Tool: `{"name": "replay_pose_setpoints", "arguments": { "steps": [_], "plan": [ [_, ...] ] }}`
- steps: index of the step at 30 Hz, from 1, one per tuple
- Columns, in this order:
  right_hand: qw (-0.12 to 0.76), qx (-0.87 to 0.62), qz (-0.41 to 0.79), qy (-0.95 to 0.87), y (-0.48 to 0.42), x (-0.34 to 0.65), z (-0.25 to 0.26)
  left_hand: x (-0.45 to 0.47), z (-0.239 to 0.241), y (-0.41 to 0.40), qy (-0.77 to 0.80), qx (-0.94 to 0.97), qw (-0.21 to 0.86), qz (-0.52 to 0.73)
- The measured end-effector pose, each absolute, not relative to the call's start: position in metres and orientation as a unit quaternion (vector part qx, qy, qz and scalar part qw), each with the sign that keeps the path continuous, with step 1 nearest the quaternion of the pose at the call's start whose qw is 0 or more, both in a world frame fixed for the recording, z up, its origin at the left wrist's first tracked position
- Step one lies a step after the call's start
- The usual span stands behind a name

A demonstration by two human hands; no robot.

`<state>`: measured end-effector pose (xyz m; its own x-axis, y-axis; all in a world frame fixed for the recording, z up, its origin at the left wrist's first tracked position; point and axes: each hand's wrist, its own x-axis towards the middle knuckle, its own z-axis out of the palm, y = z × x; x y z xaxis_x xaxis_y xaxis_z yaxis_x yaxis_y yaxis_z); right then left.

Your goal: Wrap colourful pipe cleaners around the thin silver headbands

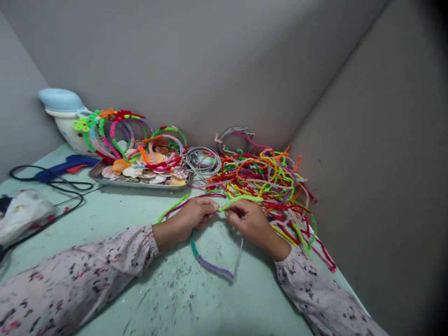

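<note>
My left hand (192, 215) and my right hand (249, 220) meet over the pale green table (147, 289), both pinched closed. Between them they hold a headband (213, 266) partly wrapped in teal and purple pipe cleaner, its loop hanging toward me with a bare metal stretch on the right. A lime green pipe cleaner (241, 199) runs across from my right fingers over to my left fingers. Green and dark red pipe cleaner ends (171, 210) stick out to the left of my left hand.
A tangled heap of coloured pipe cleaners (266, 179) lies at the back right by the wall. A metal tray (140, 183) holds shells and finished wrapped headbands (119, 133). Bare metal headbands (203, 161), a blue glue gun (66, 167) with black cord (52, 205), a white-and-blue container (66, 119), and a plastic bag (21, 212) lie left.
</note>
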<state>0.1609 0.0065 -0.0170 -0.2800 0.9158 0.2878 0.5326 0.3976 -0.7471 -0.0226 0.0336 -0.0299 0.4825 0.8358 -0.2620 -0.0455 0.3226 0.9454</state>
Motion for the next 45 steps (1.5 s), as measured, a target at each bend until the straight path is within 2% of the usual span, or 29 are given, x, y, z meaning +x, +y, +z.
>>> {"name": "replay_pose_setpoints", "arguments": {
  "steps": [6,15,28,31,40,45],
  "plan": [
    [0.320,-0.446,0.147,-0.823,0.007,0.166,-0.018,-0.022,-0.028,0.032,0.396,0.500,0.707,0.305],
    [0.229,-0.392,0.050,-0.890,0.002,0.168,-0.004,-0.023,-0.030,0.033,0.393,0.521,0.692,0.308],
    [0.150,-0.363,-0.107,-0.913,-0.002,0.168,-0.005,-0.021,-0.029,0.032,0.404,0.515,0.692,0.304],
    [0.153,-0.380,-0.075,-0.909,-0.003,0.168,-0.004,-0.021,-0.029,0.033,0.393,0.513,0.700,0.304],
    [0.294,-0.448,0.251,-0.806,0.008,0.167,0.000,-0.023,-0.030,0.033,0.398,0.505,0.704,0.302],
    [0.325,-0.479,0.338,-0.742,0.013,0.167,-0.010,-0.024,-0.027,0.032,0.395,0.503,0.706,0.304]
  ]
}}
